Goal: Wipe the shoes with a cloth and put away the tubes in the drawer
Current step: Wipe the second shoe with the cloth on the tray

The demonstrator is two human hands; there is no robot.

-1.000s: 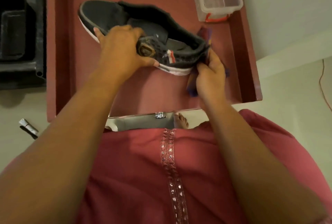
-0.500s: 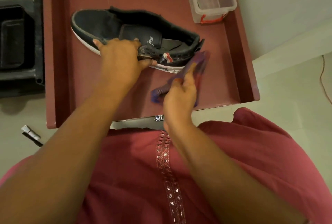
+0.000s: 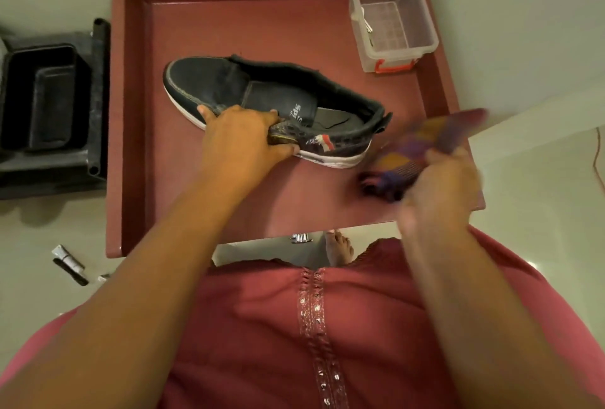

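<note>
One shoe (image 3: 271, 104) is clamped at its near side by the left hand (image 3: 242, 140), evidently steadied for wiping, while the cloth (image 3: 422, 146) is grasped in the right hand (image 3: 438, 189) just right of its heel.

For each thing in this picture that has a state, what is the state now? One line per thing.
drawer: pulled open.
shoe: lies in the drawer, gripped at its near side.
left hand: grips the shoe.
cloth: crumpled, held clear of the shoe, blurred.
right hand: holds the cloth.
clear box: lid off, in the drawer's far right corner.
tubes: lying on the floor, outside the drawer.
</note>
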